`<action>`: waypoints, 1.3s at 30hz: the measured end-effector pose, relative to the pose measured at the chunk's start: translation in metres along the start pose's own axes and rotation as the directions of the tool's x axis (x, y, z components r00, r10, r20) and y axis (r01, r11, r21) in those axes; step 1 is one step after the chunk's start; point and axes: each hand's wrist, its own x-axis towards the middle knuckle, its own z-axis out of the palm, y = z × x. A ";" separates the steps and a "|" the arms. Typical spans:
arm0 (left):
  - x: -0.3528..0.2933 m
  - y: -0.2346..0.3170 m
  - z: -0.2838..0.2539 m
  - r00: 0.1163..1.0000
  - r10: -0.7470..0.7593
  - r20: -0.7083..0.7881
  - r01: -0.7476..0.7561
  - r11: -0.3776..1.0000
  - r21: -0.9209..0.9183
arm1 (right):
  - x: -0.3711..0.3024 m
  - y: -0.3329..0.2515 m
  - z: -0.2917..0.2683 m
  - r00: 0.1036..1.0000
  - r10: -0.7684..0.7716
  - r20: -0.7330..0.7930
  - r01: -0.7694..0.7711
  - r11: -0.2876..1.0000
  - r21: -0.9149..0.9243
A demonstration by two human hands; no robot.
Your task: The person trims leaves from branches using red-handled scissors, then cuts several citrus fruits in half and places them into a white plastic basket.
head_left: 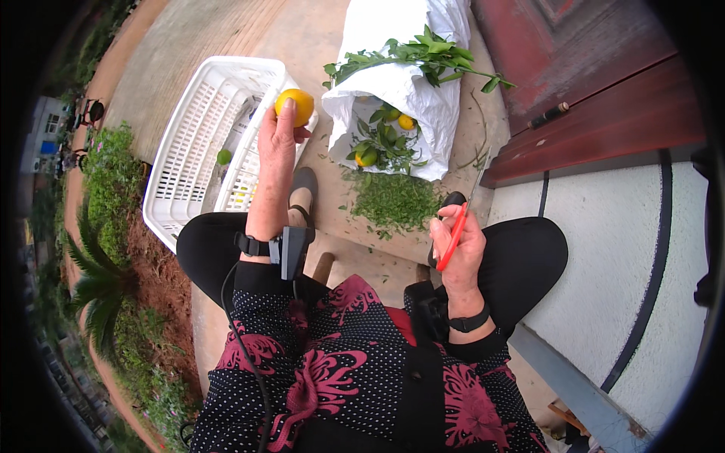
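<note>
My left hand (279, 136) is closed around an orange (295, 107), held up by the inner rim of a white plastic crate (177, 124). In my right hand (463, 253), over my right knee, is a pair of red-handled pruning snips (454, 240) with a thin blade pointing up and away. A white sack (432, 121) lies with its mouth toward me. Oranges (366, 156) with leafy stems (389, 142) show in its mouth, and a leafy branch (430, 54) lies across its top. Inside the crate is a green fruit (224, 156); its other contents are partly hidden.
Leaf clippings (393, 198) lie heaped on the concrete in front of the sack. A dark red door (589, 113) and a white wall (581, 226) stand at the right. Planted bushes (113, 181) and red soil border the left. My shoe (303, 189) is beside the crate.
</note>
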 end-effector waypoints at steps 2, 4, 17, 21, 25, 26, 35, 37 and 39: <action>0.040 0.000 -0.042 0.979 0.057 -0.198 0.007 0.952 0.307 | 0.001 0.000 0.001 1.000 0.009 0.011 -0.009 1.000 0.005; 0.072 -0.009 -0.086 0.910 0.282 -0.305 0.053 0.650 0.758 | 0.001 -0.001 0.003 1.000 0.017 0.011 -0.017 0.999 -0.032; 0.090 -0.063 -0.200 0.935 -0.347 0.068 -0.008 0.171 0.985 | 0.022 0.008 0.027 0.990 0.129 0.049 -0.118 0.976 -0.185; 0.101 -0.081 -0.205 0.852 -0.522 -0.025 0.082 0.087 0.993 | 0.032 0.010 0.033 0.983 0.179 0.049 -0.165 0.963 -0.213; 0.100 -0.100 -0.217 0.761 -0.625 -0.176 0.516 0.418 0.748 | 0.044 0.012 0.040 0.979 0.200 0.041 -0.185 0.955 -0.233; 0.100 -0.101 -0.219 0.733 -0.655 -0.186 0.531 0.379 0.758 | 0.047 0.012 0.041 0.978 0.202 0.047 -0.186 0.954 -0.236; 0.085 -0.100 -0.214 0.743 -0.626 -0.235 0.546 0.366 0.754 | 0.052 0.017 0.047 0.977 0.206 0.056 -0.184 0.946 -0.268; 0.087 -0.107 -0.219 0.728 -0.652 -0.210 0.520 0.327 0.789 | 0.049 0.017 0.047 0.976 0.217 0.029 -0.203 0.945 -0.257; 0.096 -0.118 -0.225 0.691 -0.699 -0.183 0.485 0.260 0.835 | 0.048 0.016 0.046 0.979 0.201 0.028 -0.187 0.945 -0.270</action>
